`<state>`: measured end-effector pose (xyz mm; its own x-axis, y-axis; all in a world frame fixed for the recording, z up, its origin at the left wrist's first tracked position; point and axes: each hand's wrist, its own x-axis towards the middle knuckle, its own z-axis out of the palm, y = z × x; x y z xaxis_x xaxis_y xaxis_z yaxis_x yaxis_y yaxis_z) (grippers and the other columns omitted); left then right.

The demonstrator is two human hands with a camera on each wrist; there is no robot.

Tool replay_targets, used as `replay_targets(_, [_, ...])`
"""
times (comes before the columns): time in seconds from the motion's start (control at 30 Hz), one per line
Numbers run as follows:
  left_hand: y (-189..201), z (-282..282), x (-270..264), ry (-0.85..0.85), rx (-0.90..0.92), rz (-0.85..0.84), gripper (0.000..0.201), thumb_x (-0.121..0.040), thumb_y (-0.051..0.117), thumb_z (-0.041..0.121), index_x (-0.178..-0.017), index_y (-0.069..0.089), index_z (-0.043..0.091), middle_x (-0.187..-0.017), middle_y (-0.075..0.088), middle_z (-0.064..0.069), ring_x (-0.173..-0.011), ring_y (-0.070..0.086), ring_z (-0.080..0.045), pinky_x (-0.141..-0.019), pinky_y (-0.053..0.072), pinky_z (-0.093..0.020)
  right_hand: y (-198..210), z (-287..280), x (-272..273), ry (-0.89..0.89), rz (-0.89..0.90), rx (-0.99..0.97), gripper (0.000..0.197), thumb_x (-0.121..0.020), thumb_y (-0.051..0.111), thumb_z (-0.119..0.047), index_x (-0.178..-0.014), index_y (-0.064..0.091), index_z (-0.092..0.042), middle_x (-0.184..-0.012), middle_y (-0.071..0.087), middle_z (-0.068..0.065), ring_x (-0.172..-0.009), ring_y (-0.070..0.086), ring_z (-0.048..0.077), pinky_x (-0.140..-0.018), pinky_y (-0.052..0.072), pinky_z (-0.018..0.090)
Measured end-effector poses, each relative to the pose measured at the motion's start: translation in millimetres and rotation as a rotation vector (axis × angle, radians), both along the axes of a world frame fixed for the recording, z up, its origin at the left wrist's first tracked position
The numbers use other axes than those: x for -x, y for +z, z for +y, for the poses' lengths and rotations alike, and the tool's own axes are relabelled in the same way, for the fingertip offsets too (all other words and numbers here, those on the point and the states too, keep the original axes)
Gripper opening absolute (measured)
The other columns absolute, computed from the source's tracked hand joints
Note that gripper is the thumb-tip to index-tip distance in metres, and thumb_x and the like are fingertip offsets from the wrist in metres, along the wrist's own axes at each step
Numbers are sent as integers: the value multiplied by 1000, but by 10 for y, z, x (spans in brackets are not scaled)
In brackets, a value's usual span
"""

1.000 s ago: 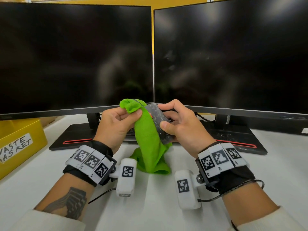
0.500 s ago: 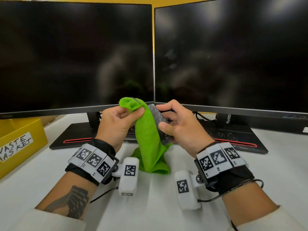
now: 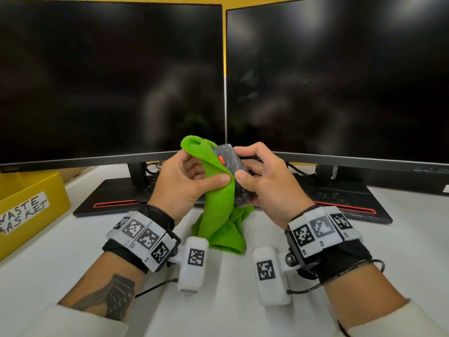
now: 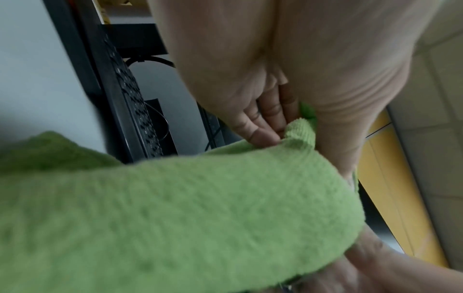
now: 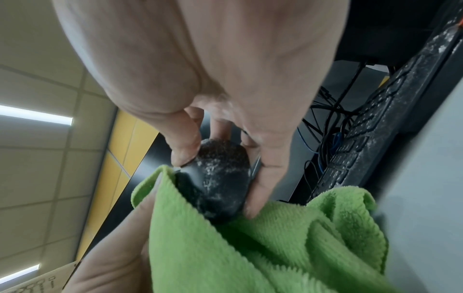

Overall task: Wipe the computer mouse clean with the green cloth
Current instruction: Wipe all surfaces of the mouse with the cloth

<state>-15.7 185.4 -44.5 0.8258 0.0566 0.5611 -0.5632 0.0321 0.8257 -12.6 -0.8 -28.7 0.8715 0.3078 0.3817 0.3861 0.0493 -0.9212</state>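
My right hand (image 3: 261,176) grips a black computer mouse (image 3: 234,171) speckled with white dust, held up on edge above the desk; its orange wheel (image 3: 220,159) faces left. In the right wrist view the thumb and fingers pinch the mouse (image 5: 220,178) by its sides. My left hand (image 3: 192,177) pinches the green cloth (image 3: 220,203) between thumb and curled fingers and presses it against the mouse's left side. The cloth's lower end lies bunched on the white desk (image 3: 230,300). In the left wrist view the cloth (image 4: 175,208) fills the frame and hides the mouse.
Two dark monitors (image 3: 109,81) stand side by side right behind my hands, on black bases with a red stripe (image 3: 114,204). A dusty black keyboard (image 5: 380,119) lies under them among cables. A yellow box labelled waste basket (image 3: 29,205) sits at the left edge.
My left thumb has slid the cloth down along the mouse's left side. The mouse's top end and orange wheel now show above the cloth. The right hand kept its grip.
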Motion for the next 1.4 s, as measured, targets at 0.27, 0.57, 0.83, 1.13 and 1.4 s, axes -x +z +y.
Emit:
replay_targets(0.27, [-16, 72, -90, -1, 88, 6, 46, -70, 85, 27, -111, 72, 11, -113, 78, -10, -110, 72, -24, -104, 55, -47, 20, -6, 5, 9, 40, -13, 32, -99, 58, 6, -118, 60, -20, -109, 76, 10, -94, 73, 27, -78, 62, 63])
replay_targets(0.57, [-33, -21, -41, -95, -42, -15, 72, -67, 85, -6, -129, 52, 4, -121, 70, -4, -110, 72, -12, -90, 57, -25, 36, -6, 5, -20, 107, -72, 31, -102, 56, 1, -124, 60, -20, -113, 78, 7, -101, 76, 33, -77, 63, 62])
replay_targets(0.83, [5, -66, -27, 47, 18, -54, 40, -85, 78, 4, -121, 60, 6, -115, 73, -2, -108, 71, -10, -93, 55, -26, 52, 47, 56, -10, 125, -95, 31, -101, 57, 2, -125, 60, -17, -117, 76, 13, -109, 72, 42, -79, 58, 71])
replay_targets(1.13, [-26, -55, -28, -131, -29, -54, 61, -83, 76, -4, -138, 49, 4, -123, 69, 0, -113, 68, -10, -93, 55, -24, 97, -4, 59, -67, 117, -116, 33, -99, 59, 5, -122, 61, -19, -110, 78, 10, -100, 76, 32, -74, 64, 58])
replay_targets(1.4, [-10, -82, 15, -61, -72, -38, 68, -74, 88, 3, -130, 54, 19, -121, 70, 5, -105, 70, -13, -88, 58, -29, 112, 30, 80, -76, 136, -133, 30, -101, 57, 1, -124, 60, -19, -111, 78, 9, -106, 74, 36, -80, 60, 68])
